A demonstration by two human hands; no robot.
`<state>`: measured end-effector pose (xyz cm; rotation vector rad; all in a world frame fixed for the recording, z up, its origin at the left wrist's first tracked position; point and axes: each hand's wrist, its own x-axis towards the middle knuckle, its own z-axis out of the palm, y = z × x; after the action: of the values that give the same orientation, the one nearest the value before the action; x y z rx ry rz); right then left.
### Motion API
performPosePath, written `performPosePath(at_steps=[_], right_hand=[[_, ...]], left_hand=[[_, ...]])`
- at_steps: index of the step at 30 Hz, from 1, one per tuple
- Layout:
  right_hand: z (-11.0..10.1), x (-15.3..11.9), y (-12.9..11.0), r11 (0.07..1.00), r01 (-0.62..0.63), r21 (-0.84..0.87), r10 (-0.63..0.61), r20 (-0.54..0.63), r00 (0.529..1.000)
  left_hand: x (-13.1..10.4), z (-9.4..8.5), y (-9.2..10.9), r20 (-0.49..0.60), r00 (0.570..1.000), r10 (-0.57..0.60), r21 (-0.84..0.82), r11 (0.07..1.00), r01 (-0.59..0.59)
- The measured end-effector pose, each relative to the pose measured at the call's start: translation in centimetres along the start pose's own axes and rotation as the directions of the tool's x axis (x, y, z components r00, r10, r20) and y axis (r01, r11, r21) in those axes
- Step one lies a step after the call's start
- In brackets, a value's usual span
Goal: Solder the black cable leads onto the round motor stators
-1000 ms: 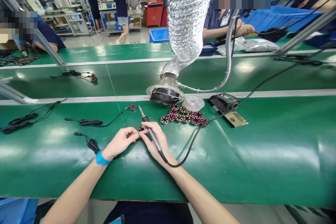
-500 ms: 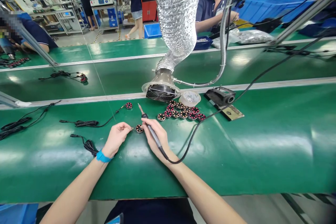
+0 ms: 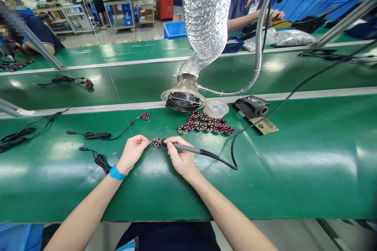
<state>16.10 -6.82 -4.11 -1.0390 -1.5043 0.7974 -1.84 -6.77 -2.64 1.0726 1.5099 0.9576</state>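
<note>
My right hand (image 3: pixel 181 157) is closed round a soldering iron (image 3: pixel 188 148), held like a pen and pointing left. The iron's tip reaches over a small round copper-wound motor stator (image 3: pixel 157 142) on the green bench. To the left of the stator, my left hand (image 3: pixel 136 151) pinches a thin wire (image 3: pixel 150 141) against its edge; the exact contact is too small to make out. A coiled black cable (image 3: pixel 101 161) lies beside my left wrist and partly disappears behind it. Farther back, another stator (image 3: pixel 145 116) joins a second black cable (image 3: pixel 98 136).
Several stators (image 3: pixel 208 126) sit grouped right of centre beside a tape roll (image 3: pixel 216 109). A fume extractor hood (image 3: pixel 183 100) hangs over the bench. The iron's stand (image 3: pixel 251 106) is at the right, and its cord (image 3: pixel 282 100) crosses there. A co-worker's hand (image 3: pixel 277 15) is across the bench.
My right hand has let go of the stator and swung the soldering iron from pointing away to pointing left, tip down at the stator. My left hand keeps its pinch.
</note>
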Motion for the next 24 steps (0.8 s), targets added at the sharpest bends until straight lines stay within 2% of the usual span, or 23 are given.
performPosePath(at_steps=[13, 24], right_hand=[[-0.01, 0.3, -0.61, 0.998, 0.047, -0.037, -0.046, 0.033, 0.998], [0.01, 0.01, 0.03, 0.998, -0.054, 0.045, 0.055, -0.017, 0.998]], left_hand=[[0.0, 0.01, 0.0, -0.007, 1.0, -0.022, -0.048, 0.999, 0.021], [0.01, -0.06, -0.14, -0.004, 1.0, -0.01, -0.026, 1.0, 0.01]])
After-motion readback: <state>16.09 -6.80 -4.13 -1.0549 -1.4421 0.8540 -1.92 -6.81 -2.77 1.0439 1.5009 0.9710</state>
